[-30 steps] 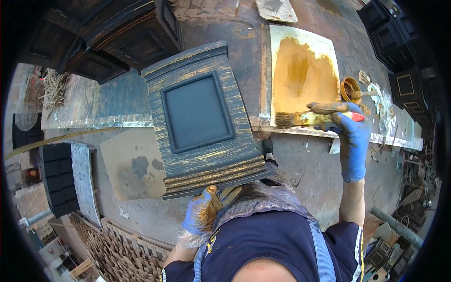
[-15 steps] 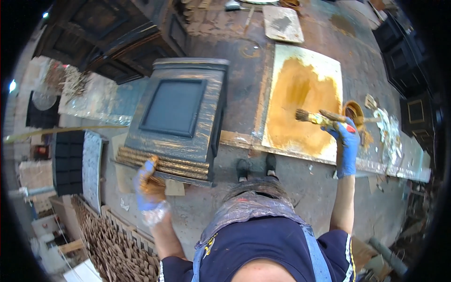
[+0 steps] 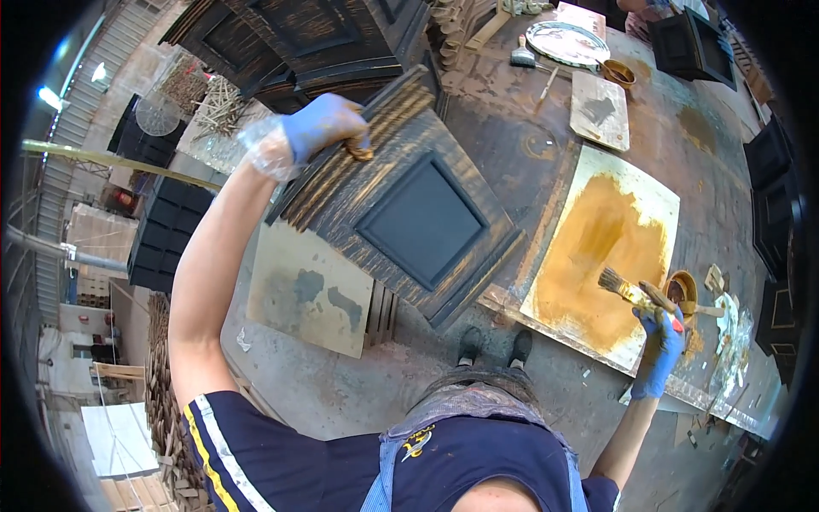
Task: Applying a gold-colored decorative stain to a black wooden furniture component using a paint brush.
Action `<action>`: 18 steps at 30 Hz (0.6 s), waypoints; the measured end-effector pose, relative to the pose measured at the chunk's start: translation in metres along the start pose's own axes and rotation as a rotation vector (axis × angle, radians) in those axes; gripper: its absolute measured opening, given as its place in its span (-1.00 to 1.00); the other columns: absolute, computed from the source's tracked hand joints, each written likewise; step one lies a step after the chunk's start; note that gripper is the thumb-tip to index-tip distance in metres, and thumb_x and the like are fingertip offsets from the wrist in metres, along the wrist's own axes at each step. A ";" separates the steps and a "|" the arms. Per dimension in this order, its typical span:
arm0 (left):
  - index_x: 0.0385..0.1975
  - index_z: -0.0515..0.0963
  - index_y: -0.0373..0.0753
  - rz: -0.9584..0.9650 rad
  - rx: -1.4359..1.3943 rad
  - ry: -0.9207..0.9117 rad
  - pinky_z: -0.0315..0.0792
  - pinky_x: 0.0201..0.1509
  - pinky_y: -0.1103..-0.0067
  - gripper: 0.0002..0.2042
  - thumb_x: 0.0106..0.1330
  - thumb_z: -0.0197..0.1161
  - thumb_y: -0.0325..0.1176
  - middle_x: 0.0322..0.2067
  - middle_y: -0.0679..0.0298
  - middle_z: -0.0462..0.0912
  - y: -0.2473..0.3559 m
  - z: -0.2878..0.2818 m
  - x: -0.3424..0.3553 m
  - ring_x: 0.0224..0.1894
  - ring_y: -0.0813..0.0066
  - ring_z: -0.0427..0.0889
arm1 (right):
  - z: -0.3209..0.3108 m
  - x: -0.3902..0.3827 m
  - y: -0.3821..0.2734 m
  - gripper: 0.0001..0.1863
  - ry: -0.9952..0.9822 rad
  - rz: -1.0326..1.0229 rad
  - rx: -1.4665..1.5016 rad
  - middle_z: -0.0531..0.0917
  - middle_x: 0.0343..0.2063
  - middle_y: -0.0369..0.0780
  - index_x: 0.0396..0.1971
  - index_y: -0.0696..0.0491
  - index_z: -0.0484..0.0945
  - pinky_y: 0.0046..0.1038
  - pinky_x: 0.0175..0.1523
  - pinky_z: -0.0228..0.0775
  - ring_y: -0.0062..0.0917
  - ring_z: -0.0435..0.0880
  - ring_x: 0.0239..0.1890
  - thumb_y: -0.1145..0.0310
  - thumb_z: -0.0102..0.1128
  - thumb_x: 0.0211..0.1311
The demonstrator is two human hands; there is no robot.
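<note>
The left hand (image 3: 328, 128), in a blue glove with brown-stained fingertips, is at the ridged moulding (image 3: 354, 166) along the far left end of a dark cabinet (image 3: 401, 205); its fingers are bent inward and touch the moulding, though I cannot tell whether they close round its edge. The cabinet lies at an angle in front of the person, to the left of the table (image 3: 503, 141), its black finish streaked with gold and a plain recessed panel (image 3: 424, 220) set in a raised frame facing up. The right hand (image 3: 659, 346), also gloved in blue, has its fingers wrapped round a paintbrush (image 3: 630, 290) with a red-tipped handle, the dark bristles pointing left above a white board (image 3: 589, 256) smeared with ochre paint. Just beyond that hand, right of the board, sits a small brown-stained tub (image 3: 682, 286) with a wooden handle (image 3: 710, 310) across it, and beside it lies crumpled plastic (image 3: 735, 333). Farther up the table are a pale slab (image 3: 601, 109) with a grey patch, a brown bowl (image 3: 618, 74), a round white tray (image 3: 567, 43) and a dark-bristled brush (image 3: 522, 56). On the lower left, a stained beige sheet (image 3: 299, 282) shows partly beneath the cabinet, and more dark cabinets (image 3: 316, 38) stand beyond it
</note>
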State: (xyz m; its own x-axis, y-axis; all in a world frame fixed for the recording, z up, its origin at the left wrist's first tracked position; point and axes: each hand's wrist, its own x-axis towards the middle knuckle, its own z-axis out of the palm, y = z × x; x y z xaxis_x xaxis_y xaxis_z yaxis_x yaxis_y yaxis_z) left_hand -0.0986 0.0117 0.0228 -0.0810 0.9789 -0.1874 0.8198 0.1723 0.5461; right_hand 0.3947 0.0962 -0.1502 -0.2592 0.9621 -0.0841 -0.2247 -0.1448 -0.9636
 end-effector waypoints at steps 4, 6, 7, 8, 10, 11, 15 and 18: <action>-0.65 0.51 -0.32 -0.128 0.063 -0.123 0.29 -0.53 0.60 -0.83 -0.30 0.28 -0.44 -0.68 0.18 0.46 0.009 0.002 0.020 -0.63 0.42 0.41 | 0.013 0.000 -0.001 -0.61 -0.021 0.016 -0.004 0.42 -0.12 0.02 -0.15 0.26 0.33 -0.51 -0.14 0.42 -0.39 0.49 -0.14 0.29 0.00 0.09; -0.66 0.47 -0.35 -0.153 -0.009 -0.092 0.28 -0.54 0.62 -0.82 -0.30 0.28 -0.46 -0.70 0.23 0.45 0.010 0.005 0.016 -0.62 0.51 0.39 | 0.023 0.003 0.005 -0.60 -0.034 0.022 0.019 0.43 -0.14 0.05 -0.17 0.26 0.33 -0.50 -0.15 0.43 -0.37 0.49 -0.15 0.29 0.03 0.07; -0.68 0.44 -0.37 -0.176 -0.079 -0.068 0.27 -0.55 0.64 -0.81 -0.30 0.29 -0.47 -0.71 0.28 0.44 0.012 0.007 0.011 -0.61 0.61 0.37 | 0.032 0.005 0.005 -0.60 -0.061 0.023 0.039 0.43 -0.15 0.06 -0.18 0.27 0.34 -0.49 -0.15 0.43 -0.35 0.50 -0.16 0.28 0.04 0.05; -0.69 0.40 -0.39 -0.199 -0.149 -0.044 0.26 -0.56 0.66 -0.79 -0.30 0.30 -0.48 -0.72 0.33 0.44 0.013 0.008 0.005 -0.60 0.71 0.35 | 0.042 0.006 0.004 -0.59 -0.088 0.024 0.059 0.43 -0.16 0.08 -0.18 0.27 0.34 -0.49 -0.15 0.43 -0.34 0.51 -0.17 0.28 0.06 0.04; -0.72 0.36 -0.38 -0.171 -0.140 -0.033 0.23 -0.59 0.66 -0.79 -0.31 0.29 -0.51 -0.75 0.37 0.36 0.011 0.011 0.000 -0.61 0.72 0.30 | 0.058 0.010 -0.001 -0.59 -0.117 0.025 0.030 0.44 -0.17 0.10 -0.21 0.26 0.36 -0.46 -0.14 0.43 -0.32 0.52 -0.18 0.28 0.09 0.01; -0.73 0.34 -0.37 -0.089 -0.120 -0.052 0.21 -0.60 0.67 -0.79 -0.31 0.28 -0.51 -0.76 0.39 0.32 0.011 0.011 -0.002 -0.61 0.73 0.27 | 0.066 0.014 -0.004 -0.60 -0.139 0.017 0.022 0.44 -0.17 0.10 -0.22 0.25 0.36 -0.45 -0.14 0.43 -0.31 0.51 -0.18 0.28 0.09 0.00; -0.75 0.29 -0.34 0.100 -0.132 -0.065 0.17 -0.63 0.67 -0.79 -0.28 0.24 -0.51 -0.78 0.41 0.24 0.028 0.012 -0.009 -0.63 0.76 0.16 | 0.076 0.021 -0.016 -0.67 -0.178 0.019 0.052 0.45 -0.19 0.09 -0.25 0.24 0.38 -0.45 -0.15 0.43 -0.30 0.52 -0.18 0.33 0.08 0.01; -0.70 0.34 -0.37 0.215 -0.098 -0.094 0.20 -0.64 0.68 -0.82 -0.24 0.23 -0.49 -0.77 0.38 0.30 0.028 0.017 -0.006 -0.64 0.77 0.20 | 0.080 0.028 -0.021 -0.71 -0.199 0.013 0.027 0.47 -0.20 0.08 -0.26 0.23 0.37 -0.49 -0.19 0.45 -0.33 0.54 -0.21 0.39 0.06 0.04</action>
State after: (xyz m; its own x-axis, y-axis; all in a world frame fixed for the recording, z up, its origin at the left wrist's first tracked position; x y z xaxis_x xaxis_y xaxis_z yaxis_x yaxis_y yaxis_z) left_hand -0.0657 0.0093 0.0256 0.1465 0.9805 -0.1310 0.7533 -0.0248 0.6572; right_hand 0.3168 0.1075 -0.1119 -0.4422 0.8959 -0.0427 -0.2442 -0.1660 -0.9554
